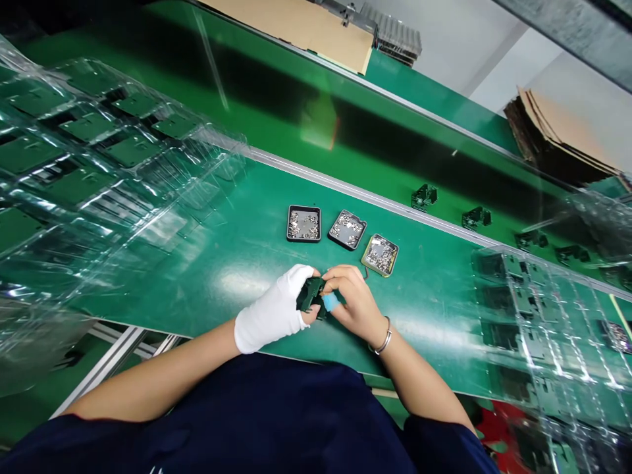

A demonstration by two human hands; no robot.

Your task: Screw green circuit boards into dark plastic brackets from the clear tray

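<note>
And here's the piece in hand: a dark green part (311, 293), boxy and compact, with straight edges, a lighter green upper face and near-black shadowed areas. Much of it is covered by fingers, so its full outline can't be read.

Take the middle tray (342, 243) as the mark: the part sits on the wearer's side of it and slightly to its left, well clear of its rim.

The left hand (274, 311), in a white glove with bare fingertips, has the part gripped, fingers at the far edge and thumb at the near edge, so the part lies at the fingertips, on the right of that palm. The right hand (353, 299) comes in from the other side, fingers curled and tips together right at the part's right edge; whether they pinch some tiny piece as well, I cannot tell. There's a blue wrap (330, 301) on one finger there, and a bracelet (384, 336) at the wrist.

Just left of the middle tray, a black-rimmed tray (303, 240); just right of it and closer to the wearer, a yellow-edged tray (375, 268). All three carry small shiny metal pieces (295, 227).
</note>
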